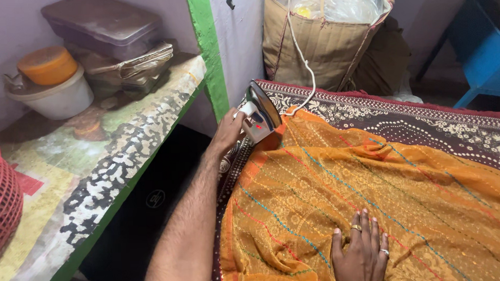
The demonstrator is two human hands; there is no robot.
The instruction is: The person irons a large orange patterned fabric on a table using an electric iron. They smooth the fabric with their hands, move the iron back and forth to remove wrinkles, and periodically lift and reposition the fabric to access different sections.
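Observation:
My left hand (227, 133) is closed around the handle of a white and grey clothes iron (260, 112). The iron stands tilted up on its rear end at the far left corner of an orange cloth (374, 197) with blue and red stitched lines. The iron's white cord (305, 61) runs up past a tan bag. My right hand (360, 252), wearing rings and a bracelet, lies flat with fingers apart on the near part of the orange cloth. The cloth is wrinkled and spread over a dark maroon patterned mat (426, 123).
A shelf with a patterned cover (95, 157) is at the left, holding a white bowl with an orange lid (51, 81), stacked boxes (108, 34) and a red basket (0, 204). A tan quilted bag (324, 38) leans on the wall behind. A blue stool (482, 55) stands far right.

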